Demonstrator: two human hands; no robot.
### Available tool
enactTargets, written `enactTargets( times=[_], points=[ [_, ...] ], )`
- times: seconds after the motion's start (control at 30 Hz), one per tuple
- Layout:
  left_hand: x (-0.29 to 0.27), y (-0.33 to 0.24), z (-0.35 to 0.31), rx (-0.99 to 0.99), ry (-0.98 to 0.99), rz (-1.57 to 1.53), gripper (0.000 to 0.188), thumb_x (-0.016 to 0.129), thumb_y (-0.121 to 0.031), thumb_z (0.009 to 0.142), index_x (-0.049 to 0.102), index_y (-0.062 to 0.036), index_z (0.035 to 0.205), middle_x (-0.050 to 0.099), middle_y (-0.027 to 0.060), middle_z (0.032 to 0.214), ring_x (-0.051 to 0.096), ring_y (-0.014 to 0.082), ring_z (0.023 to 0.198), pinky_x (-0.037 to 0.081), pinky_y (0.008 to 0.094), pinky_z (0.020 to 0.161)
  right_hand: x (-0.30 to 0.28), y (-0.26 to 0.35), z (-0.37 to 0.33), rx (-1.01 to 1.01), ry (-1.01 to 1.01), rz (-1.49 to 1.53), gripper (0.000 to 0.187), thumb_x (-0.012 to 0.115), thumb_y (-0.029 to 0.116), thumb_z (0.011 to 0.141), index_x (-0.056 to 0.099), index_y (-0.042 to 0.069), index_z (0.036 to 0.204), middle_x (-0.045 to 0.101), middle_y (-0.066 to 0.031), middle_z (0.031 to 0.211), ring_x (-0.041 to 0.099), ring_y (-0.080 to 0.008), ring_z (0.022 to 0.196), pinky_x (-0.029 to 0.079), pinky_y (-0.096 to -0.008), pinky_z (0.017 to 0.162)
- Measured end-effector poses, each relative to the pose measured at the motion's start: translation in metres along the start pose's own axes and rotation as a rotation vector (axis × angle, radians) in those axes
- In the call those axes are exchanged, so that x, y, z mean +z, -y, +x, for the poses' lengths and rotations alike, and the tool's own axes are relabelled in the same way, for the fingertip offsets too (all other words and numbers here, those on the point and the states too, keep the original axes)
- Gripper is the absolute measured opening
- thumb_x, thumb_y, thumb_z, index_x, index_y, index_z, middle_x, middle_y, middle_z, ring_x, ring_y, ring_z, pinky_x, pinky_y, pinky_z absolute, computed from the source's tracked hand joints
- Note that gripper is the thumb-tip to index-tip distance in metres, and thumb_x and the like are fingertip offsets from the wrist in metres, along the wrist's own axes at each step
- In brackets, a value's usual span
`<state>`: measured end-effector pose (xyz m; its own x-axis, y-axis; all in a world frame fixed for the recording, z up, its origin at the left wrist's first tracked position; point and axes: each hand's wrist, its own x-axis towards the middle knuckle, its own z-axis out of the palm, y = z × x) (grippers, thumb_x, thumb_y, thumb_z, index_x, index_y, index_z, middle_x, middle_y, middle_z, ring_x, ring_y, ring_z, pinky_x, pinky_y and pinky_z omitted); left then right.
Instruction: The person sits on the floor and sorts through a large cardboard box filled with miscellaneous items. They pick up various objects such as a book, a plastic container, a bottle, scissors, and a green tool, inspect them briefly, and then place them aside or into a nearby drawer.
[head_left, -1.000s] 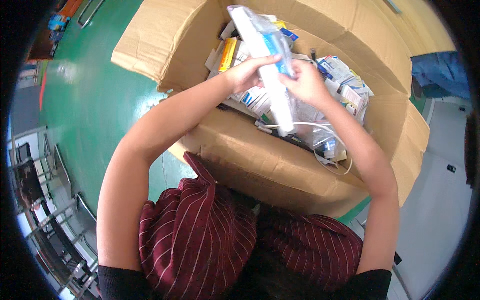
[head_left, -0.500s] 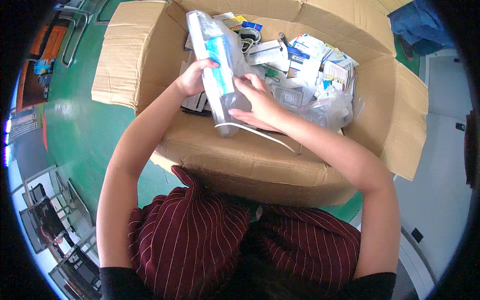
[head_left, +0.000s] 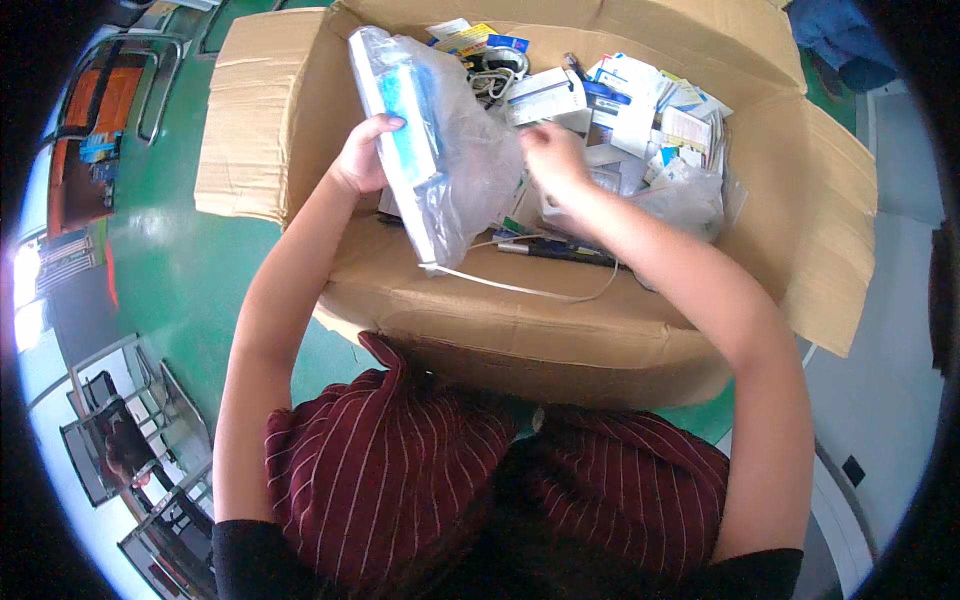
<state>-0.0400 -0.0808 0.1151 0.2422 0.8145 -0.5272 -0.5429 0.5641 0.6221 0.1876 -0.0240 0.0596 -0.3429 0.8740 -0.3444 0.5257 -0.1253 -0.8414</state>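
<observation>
My left hand (head_left: 364,158) grips a long white bar (head_left: 408,205) through a clear plastic bag (head_left: 475,165); its thumb rests on a blue packet (head_left: 408,110) lying along the bar inside the bag. The bag spreads out to my right hand (head_left: 556,165), whose fingers are closed on its far edge, their tips partly hidden. From the bar's lower end a thin white cord (head_left: 530,291) loops over the near side of the box. The bundle is tilted, its top leaning left.
A large open cardboard box (head_left: 520,345) stands before my knees, flaps folded outward. It holds several small cartons and papers (head_left: 640,125), a tape roll (head_left: 512,62), a dark pen-like stick (head_left: 545,248) and another clear bag (head_left: 690,205). Metal-framed chairs (head_left: 130,450) stand left.
My right hand has moved off the bundle to the right, and the plastic bag is now spread wide. The bar has shifted slightly left, and the cord loops farther round.
</observation>
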Motion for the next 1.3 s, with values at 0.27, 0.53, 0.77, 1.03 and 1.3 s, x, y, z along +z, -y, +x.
enactTargets(
  times=[0.27, 0.53, 0.77, 1.03, 1.3],
  points=[
    [0.003, -0.001, -0.002, 0.012, 0.015, -0.02, 0.05, 0.056, -0.02, 0.063, 0.043, -0.0031, 0.108, 0.055, 0.0115, 0.095, 0.054, 0.0248, 0.087, 0.042, 0.039, 0.08, 0.01, 0.014, 0.028, 0.534, 0.298, 0.316, 0.042, 0.055, 0.035, 0.072, 0.051, -0.003, 0.089, 0.053, -0.0104, 0.071, 0.052, -0.0209, 0.059, 0.041, -0.0311, 0.049],
    [0.013, -0.007, -0.014, 0.081, -0.006, -0.026, 0.049, 0.054, -0.02, 0.063, 0.043, -0.0026, 0.108, 0.054, 0.012, 0.096, 0.053, 0.0252, 0.087, 0.043, 0.0389, 0.079, 0.025, 0.041, -0.011, 0.114, 0.048, 0.254, 0.035, 0.055, 0.012, 0.069, 0.047, -0.005, 0.099, 0.054, -0.013, 0.088, 0.053, -0.0182, 0.076, 0.043, -0.0275, 0.064],
    [0.028, -0.01, -0.025, 0.163, -0.048, -0.068, 0.051, 0.053, -0.02, 0.064, 0.041, -0.0022, 0.11, 0.052, 0.0127, 0.101, 0.05, 0.0258, 0.093, 0.039, 0.0399, 0.084, 0.031, 0.05, -0.048, -0.029, -0.009, 0.332, 0.038, 0.051, 0.007, 0.073, 0.041, -0.005, 0.108, 0.052, -0.0154, 0.099, 0.051, -0.0199, 0.088, 0.04, -0.029, 0.075],
    [0.031, -0.006, -0.029, 0.225, -0.066, -0.114, 0.054, 0.054, -0.029, 0.07, 0.038, -0.0047, 0.115, 0.049, 0.0127, 0.106, 0.048, 0.0275, 0.097, 0.037, 0.0422, 0.086, 0.038, 0.058, -0.055, -0.122, -0.09, 0.499, 0.027, 0.053, 0.007, 0.069, 0.046, -0.003, 0.093, 0.054, -0.0197, 0.09, 0.052, -0.0311, 0.087, 0.039, -0.0342, 0.075],
    [0.037, -0.005, -0.037, 0.479, -0.108, -0.15, 0.059, 0.052, -0.039, 0.07, 0.036, -0.0065, 0.117, 0.046, 0.0124, 0.111, 0.045, 0.027, 0.101, 0.038, 0.0428, 0.086, 0.006, 0.085, -0.058, -0.576, -0.149, 0.576, 0.017, 0.052, 0.0, 0.07, 0.046, -0.001, 0.086, 0.052, -0.0077, 0.081, 0.05, -0.0149, 0.082, 0.038, -0.0258, 0.076]
  ],
)
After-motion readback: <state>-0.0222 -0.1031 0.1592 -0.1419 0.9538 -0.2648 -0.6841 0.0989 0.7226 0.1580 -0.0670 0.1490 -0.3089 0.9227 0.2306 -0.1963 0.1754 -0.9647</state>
